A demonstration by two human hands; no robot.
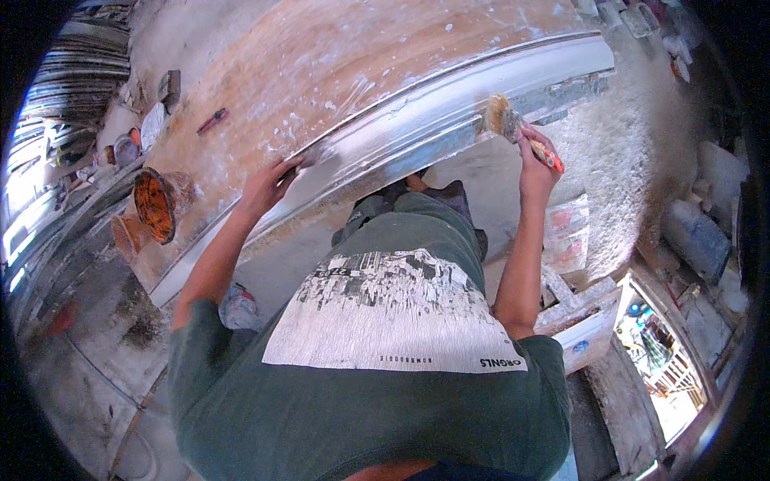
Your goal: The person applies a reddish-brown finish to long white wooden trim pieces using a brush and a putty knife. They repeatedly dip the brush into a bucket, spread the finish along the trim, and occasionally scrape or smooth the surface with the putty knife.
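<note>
A long white plaster moulding (401, 108) runs diagonally along the near edge of a plaster-spotted wooden table (297, 72). My right hand (536, 164) is closed round the red-orange handle of a paintbrush (501, 119). The pale bristles are at the moulding's near edge, toward its right end. Farther left, my left hand (271, 186) is at the moulding with its fingers bent together. A small greyish blur shows at its fingertips; what it holds, if anything, I cannot make out.
An orange-lined tub (156, 206) lies tipped at the table's left end, near a small red tool (212, 121). Stacked long strips (88, 60) fill the far left. To the right are a rough whitish surface (622, 168), a grey container (696, 238) and a bright opening (662, 357).
</note>
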